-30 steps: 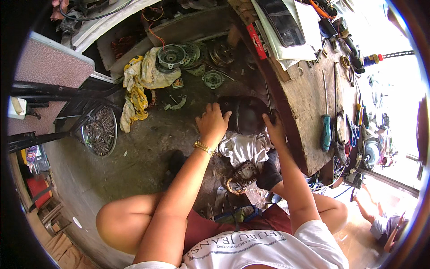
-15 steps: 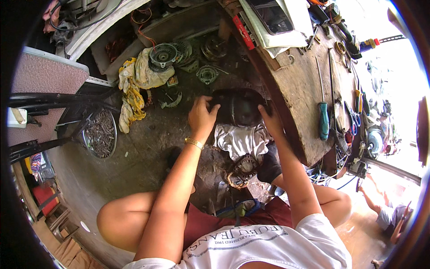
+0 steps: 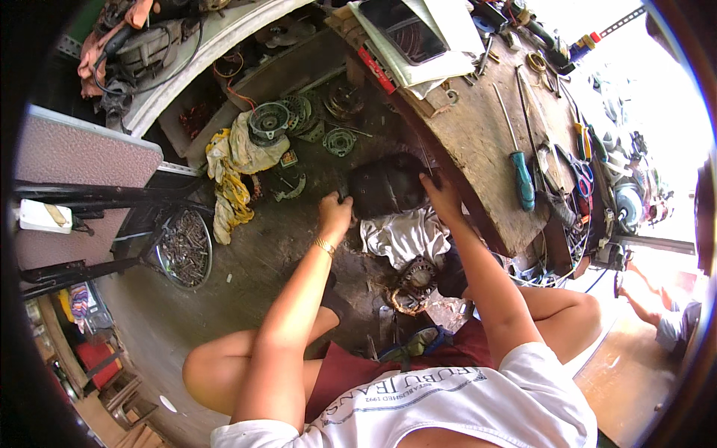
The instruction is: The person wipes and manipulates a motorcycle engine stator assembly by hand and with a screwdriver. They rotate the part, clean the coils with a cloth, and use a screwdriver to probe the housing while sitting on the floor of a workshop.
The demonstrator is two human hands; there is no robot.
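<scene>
Currently, black casing (image 3: 385, 187): before me, just left of the desk (image 3: 478, 123), beyond a white cloth (image 3: 399, 233).
Left fingers (image 3: 330, 200): against its left end; whether they grip, I cannot tell.
Right fingers (image 3: 426, 181): closed around my thin-shafted tool (image 3: 426, 158) at its right end.
Metal castings (image 3: 340, 140): lying apart on the floor (image 3: 258, 254); the casing looks whole, work on it, I judge, unfinished.
</scene>
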